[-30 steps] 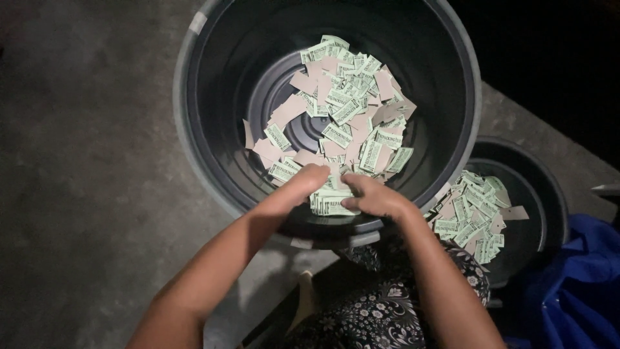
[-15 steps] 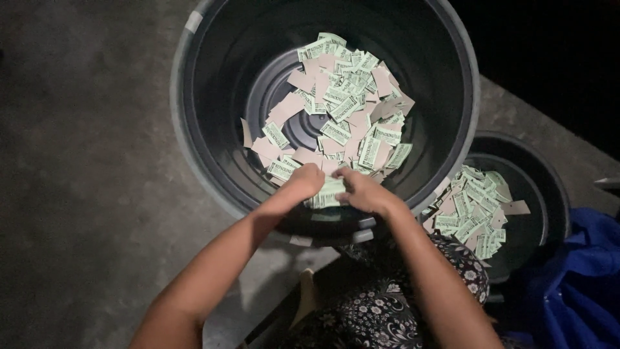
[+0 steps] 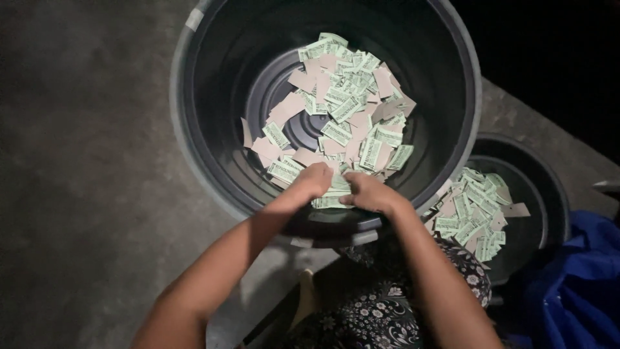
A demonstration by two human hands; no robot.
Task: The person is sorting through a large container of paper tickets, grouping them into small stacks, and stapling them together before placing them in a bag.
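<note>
A large dark plastic bucket (image 3: 213,174) stands on the floor, its bottom strewn with small green and tan paper slips (image 3: 342,110). Both my hands reach over its near rim. My left hand (image 3: 313,181) and my right hand (image 3: 365,192) are closed together on a small bundle of green slips (image 3: 332,194) at the near edge of the pile. The fingertips are partly hidden among the papers.
A smaller dark tub (image 3: 542,194) to the right holds another heap of green and tan slips (image 3: 475,210). Blue cloth (image 3: 581,284) lies at the lower right. Patterned dark fabric (image 3: 381,310) covers my lap. Grey concrete floor (image 3: 77,161) spreads left.
Both hands have shifted slightly deeper over the rim and closer together on the slips. The bucket and the pile have not visibly moved.
</note>
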